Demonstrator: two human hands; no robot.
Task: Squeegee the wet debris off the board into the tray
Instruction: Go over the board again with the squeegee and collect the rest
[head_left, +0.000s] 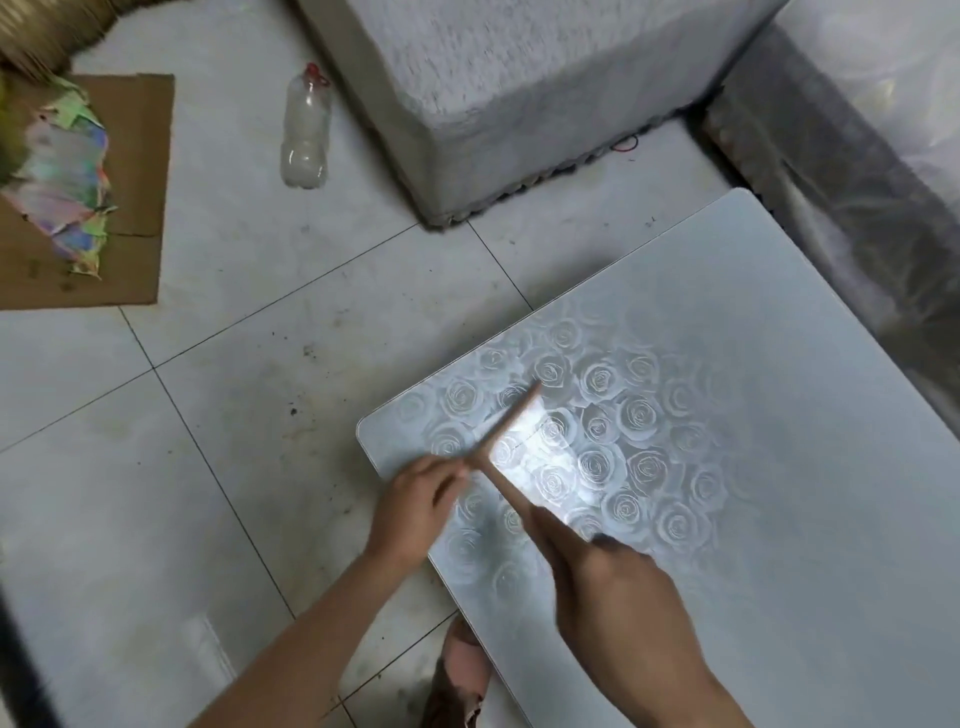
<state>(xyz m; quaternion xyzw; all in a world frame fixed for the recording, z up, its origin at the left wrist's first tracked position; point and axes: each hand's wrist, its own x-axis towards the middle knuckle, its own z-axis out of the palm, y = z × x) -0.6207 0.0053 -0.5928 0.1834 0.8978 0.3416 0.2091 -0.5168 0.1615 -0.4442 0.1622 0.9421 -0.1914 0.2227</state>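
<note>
Well, my right hand (623, 587) grips the squeegee (509, 422) handle, my left hand (415, 499) pinches its bar, pointing far-right across the board (753, 364).

We see a grimy tiled floor (234, 364). At ten o'clock a cardboard sheet (140, 156) lies flat on it, with a heap of coloured paper scraps (67, 171) on top. At eleven o'clock a clear plastic bottle (307, 132) with a red cap lies on its side. A rough grey block (519, 78) stands at twelve o'clock, a thin red wire (626, 143) near its base. At six o'clock we make out a pink slipper (465, 660).
</note>
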